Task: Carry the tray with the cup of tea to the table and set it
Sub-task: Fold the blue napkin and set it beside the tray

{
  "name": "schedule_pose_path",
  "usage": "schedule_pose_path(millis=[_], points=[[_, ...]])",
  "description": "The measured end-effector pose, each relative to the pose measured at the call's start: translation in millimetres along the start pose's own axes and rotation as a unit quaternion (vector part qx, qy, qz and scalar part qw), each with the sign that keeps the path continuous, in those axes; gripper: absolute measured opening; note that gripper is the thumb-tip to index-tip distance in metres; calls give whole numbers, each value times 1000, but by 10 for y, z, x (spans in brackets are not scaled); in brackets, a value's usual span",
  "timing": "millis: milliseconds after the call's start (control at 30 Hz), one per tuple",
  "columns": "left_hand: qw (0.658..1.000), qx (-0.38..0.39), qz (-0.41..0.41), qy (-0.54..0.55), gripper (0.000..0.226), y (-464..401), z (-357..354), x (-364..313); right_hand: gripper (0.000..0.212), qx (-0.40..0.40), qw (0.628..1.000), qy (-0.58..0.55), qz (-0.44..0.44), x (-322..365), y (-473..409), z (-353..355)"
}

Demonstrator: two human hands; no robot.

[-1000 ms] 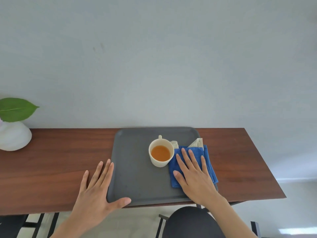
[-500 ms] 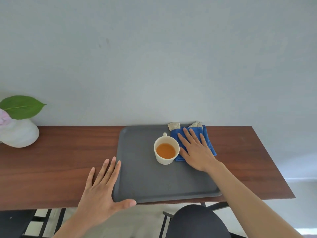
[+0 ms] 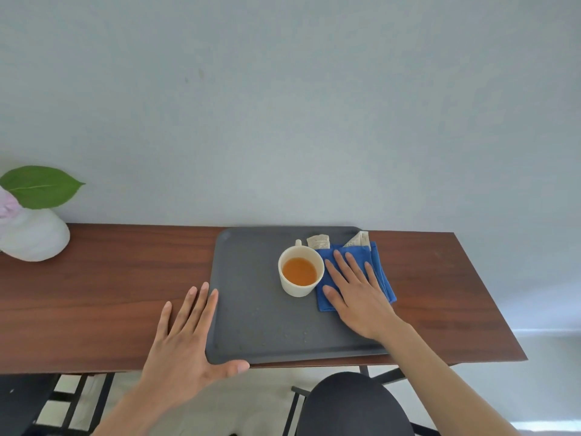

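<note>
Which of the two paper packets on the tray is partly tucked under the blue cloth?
The right packet, at the tray's far right corner, tucks under the blue cloth. The left packet lies free behind the cup.

Bare forearms and hands, no sleeves visible.

Matt grey tray (image 3: 251, 297) on smooth wood-grain table (image 3: 110, 287); soft blue cloth (image 3: 382, 278), glossy cream cup (image 3: 300, 287).

Wooden table (image 3: 110, 297) against a plain pale grey wall (image 3: 283, 105).
</note>
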State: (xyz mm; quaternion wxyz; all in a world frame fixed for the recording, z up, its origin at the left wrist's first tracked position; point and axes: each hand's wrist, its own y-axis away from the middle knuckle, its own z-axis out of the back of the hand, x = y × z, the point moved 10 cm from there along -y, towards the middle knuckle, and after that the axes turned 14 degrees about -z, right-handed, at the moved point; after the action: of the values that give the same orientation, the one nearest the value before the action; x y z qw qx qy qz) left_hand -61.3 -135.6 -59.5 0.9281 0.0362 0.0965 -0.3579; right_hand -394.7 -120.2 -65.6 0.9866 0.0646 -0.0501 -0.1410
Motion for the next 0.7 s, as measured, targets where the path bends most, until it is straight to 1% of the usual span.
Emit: schedule_pose_path(millis=[433,533,700], points=[[1000,0,-2,-7,135,-11,-39,28,64,25,999,-5,-34,-22,907,-139],[1000,-3,0,-4,136,-6,-40,37,64,32,999,-15,-40,-54,938,-142],[1000,-3,-2,0,135,-13,-41,48,63,29,999,0,-34,-21,818,-127]])
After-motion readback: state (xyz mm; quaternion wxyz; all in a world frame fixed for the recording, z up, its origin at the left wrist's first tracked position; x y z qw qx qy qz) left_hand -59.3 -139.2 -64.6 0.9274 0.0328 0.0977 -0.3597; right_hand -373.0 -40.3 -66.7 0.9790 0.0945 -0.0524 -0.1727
